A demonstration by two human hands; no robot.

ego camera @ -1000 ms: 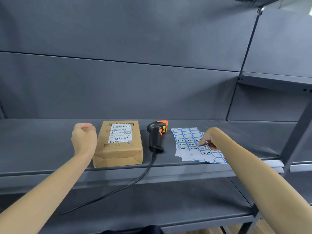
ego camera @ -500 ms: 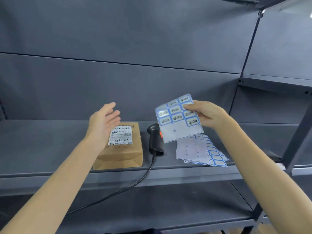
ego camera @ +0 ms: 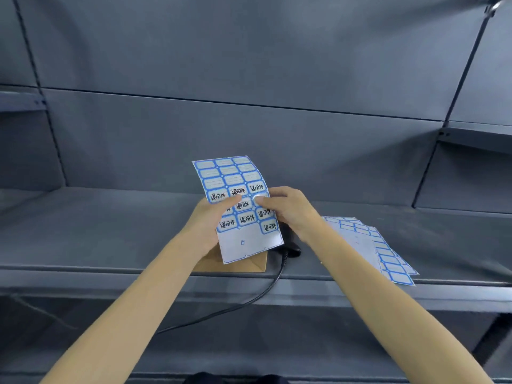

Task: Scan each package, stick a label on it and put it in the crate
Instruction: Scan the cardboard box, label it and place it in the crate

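**Both hands now on the label sheet, held up in front of the package**

Half a second ago only the right hand [ego camera: 288, 210] held the white sheet of blue-bordered sticker labels [ego camera: 239, 206], up at the right of centre, while the left hand [ego camera: 209, 221] hovered open above the brown cardboard package [ego camera: 235, 263]. Now the sheet sits at the centre of the frame with both hands on it. The left hand grips its left edge, thumb lying across the front. The right hand holds the right edge, its thumb pressed on a label in the middle rows, fingers curled behind.

The sheet stands nearly upright, slightly curved at the top. Its upper rows are blank lined labels, the middle and lower rows carry black handwriting, and the bottom strip is bare backing paper.

The package rests on the dark grey metal shelf [ego camera: 97, 234] just below centre, mostly hidden behind the sheet and the left forearm; only its lower front shows. The black handheld scanner [ego camera: 291, 249] is largely covered by the right hand, its black cable [ego camera: 249, 300] trailing down over the shelf edge. More label sheets [ego camera: 388, 259] lie fanned at the right of the frame.
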